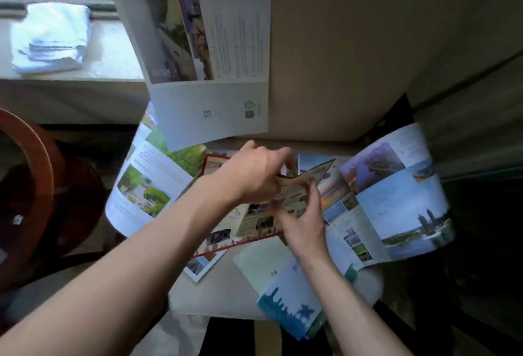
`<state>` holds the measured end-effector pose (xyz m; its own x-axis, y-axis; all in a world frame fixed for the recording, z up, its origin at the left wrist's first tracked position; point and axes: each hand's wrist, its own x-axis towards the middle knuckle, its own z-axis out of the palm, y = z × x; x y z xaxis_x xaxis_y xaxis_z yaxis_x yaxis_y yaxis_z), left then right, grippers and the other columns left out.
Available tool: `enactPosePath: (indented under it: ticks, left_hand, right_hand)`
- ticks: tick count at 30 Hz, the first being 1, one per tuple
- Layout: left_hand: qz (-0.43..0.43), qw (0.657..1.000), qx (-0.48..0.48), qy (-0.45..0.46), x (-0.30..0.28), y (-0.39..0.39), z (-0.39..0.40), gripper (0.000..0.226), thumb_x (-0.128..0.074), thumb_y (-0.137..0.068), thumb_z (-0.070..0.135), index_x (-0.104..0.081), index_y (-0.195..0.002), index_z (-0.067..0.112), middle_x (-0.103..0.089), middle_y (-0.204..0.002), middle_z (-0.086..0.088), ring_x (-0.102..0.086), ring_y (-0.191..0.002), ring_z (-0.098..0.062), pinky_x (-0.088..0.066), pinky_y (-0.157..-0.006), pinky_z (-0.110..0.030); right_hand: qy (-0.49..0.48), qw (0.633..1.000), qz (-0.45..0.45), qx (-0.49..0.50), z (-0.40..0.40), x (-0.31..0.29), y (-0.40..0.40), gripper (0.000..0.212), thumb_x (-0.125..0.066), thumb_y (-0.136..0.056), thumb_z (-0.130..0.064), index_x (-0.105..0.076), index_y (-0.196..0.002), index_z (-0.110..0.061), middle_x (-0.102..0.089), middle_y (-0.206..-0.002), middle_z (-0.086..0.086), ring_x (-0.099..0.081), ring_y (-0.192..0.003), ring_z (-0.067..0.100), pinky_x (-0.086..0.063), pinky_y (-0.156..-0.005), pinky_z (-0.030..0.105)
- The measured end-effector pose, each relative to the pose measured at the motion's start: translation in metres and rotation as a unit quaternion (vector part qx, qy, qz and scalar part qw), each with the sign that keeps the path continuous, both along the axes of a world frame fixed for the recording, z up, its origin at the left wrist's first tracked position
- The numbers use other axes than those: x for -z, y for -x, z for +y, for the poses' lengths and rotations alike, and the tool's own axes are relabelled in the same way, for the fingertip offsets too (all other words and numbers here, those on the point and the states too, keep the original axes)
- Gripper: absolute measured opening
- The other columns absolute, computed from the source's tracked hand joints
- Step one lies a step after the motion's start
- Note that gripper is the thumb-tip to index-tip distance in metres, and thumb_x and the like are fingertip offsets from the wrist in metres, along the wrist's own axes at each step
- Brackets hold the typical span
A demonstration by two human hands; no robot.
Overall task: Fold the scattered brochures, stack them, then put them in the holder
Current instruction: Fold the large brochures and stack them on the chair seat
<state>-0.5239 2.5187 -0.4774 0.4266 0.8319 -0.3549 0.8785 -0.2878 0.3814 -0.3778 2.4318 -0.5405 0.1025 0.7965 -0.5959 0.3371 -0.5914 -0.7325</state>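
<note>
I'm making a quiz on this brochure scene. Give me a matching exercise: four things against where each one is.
Things:
1. red-bordered brochure
2. blue skyline brochure
3. white paper stack
4. large open white brochure

Places:
A. far-left ledge
B. propped upright at the back
C. between both hands
D. near front edge

Pairs: 1-C, 2-D, 3-A, 4-B

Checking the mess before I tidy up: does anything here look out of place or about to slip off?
Yes. The blue skyline brochure pokes past the cushion's front edge, and the big open brochure overhangs its right side. Another large sheet leans upright against the backrest. Both hands, left and right, hold the red-bordered brochure.
</note>
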Motion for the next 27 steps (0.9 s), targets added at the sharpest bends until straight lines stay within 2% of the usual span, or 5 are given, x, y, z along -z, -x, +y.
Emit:
enactPosePath:
  ticks: [8, 13, 17, 21, 27]
  left_hand:
    - [-0.142, 0.985, -0.097, 0.032, -0.115, 0.053, 0.02, 0.009, -0.072, -0.082, 0.024, -0.065, -0.084, 0.028, -0.065, -0.079, 0.016, -0.061, -0.077, -0.002, -0.045, -0.063, -0.025]
    - [-0.196, 0.935, -0.296, -0.025, -0.089, 0.075, 0.004, 0.065, -0.074, -0.066, 0.052, -0.06, -0.127, 0.035, -0.062, -0.127, 0.014, -0.053, -0.122, -0.008, -0.038, -0.112, -0.04]
    - [-0.368, 0.766, -0.526, 0.041, -0.052, 0.081, -0.037, 0.101, -0.084, -0.072, 0.045, -0.029, -0.154, 0.027, -0.038, -0.155, 0.003, -0.036, -0.139, -0.012, -0.03, -0.114, -0.036]
    - [-0.505, 0.628, -0.53, 0.263, -0.031, 0.063, -0.061, 0.127, -0.088, -0.044, 0.064, -0.033, -0.151, 0.023, -0.054, -0.145, -0.008, -0.055, -0.129, -0.025, -0.041, -0.111, -0.049]
    - [-0.508, 0.679, -0.411, 0.334, -0.032, 0.004, -0.065, 0.042, -0.072, -0.087, 0.036, -0.065, -0.123, 0.015, -0.075, -0.116, -0.007, -0.072, -0.106, -0.025, -0.059, -0.081, -0.037]
  right_hand:
    - [-0.091, 0.975, 0.167, 0.117, 0.065, -0.077, -0.06, 0.045, -0.073, -0.087, -0.006, -0.063, -0.131, -0.014, -0.073, -0.124, 0.009, -0.07, -0.113, 0.025, -0.059, -0.091, 0.039]
    - [-0.03, 0.985, 0.141, 0.098, 0.071, -0.104, -0.061, 0.026, -0.071, -0.087, 0.001, -0.073, -0.109, -0.011, -0.08, -0.099, 0.013, -0.078, -0.086, 0.035, -0.065, -0.068, 0.048]
    - [-0.018, 0.976, 0.178, 0.127, 0.074, -0.118, -0.075, 0.026, -0.067, -0.089, 0.004, -0.071, -0.109, -0.011, -0.08, -0.098, 0.014, -0.078, -0.085, 0.035, -0.064, -0.062, 0.043]
    - [0.013, 0.964, 0.221, 0.147, 0.077, -0.122, -0.089, 0.025, -0.062, -0.091, 0.004, -0.071, -0.108, -0.011, -0.079, -0.101, 0.014, -0.078, -0.086, 0.032, -0.063, -0.059, 0.039]
    - [0.048, 0.97, 0.207, 0.119, 0.072, -0.114, -0.087, 0.021, -0.061, -0.093, -0.001, -0.071, -0.109, -0.011, -0.08, -0.099, 0.015, -0.078, -0.083, 0.031, -0.062, -0.059, 0.037]
